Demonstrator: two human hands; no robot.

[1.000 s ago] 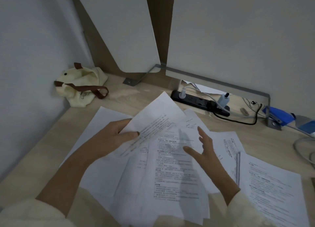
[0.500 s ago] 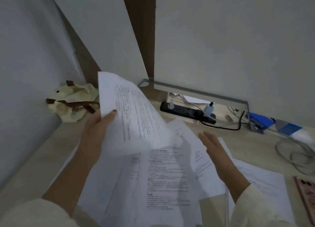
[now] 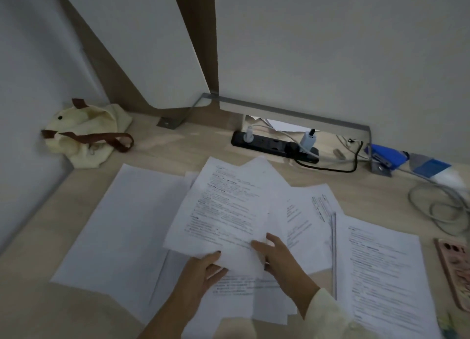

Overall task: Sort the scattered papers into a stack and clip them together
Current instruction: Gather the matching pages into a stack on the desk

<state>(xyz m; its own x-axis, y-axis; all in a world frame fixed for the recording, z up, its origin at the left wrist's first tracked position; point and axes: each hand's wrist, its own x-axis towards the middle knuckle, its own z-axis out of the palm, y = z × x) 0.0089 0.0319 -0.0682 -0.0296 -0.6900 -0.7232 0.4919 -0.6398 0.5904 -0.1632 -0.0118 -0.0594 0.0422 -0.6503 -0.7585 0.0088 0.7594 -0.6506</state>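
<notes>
Your left hand (image 3: 201,270) grips the near edge of the printed sheet (image 3: 221,211), thumb on top, fingers curled beneath. Your right hand (image 3: 277,260) pinches the same sheet at its near right corner, thumb over the paper. The hands sit close together, not touching. The sheet is raised above the loose papers (image 3: 302,226) spread on the desk (image 3: 178,145) under both hands. Blank sheets (image 3: 122,224) lie left of the left hand. More printed pages (image 3: 381,275) lie right of the right hand. A power strip (image 3: 269,145) sits well beyond both hands.
</notes>
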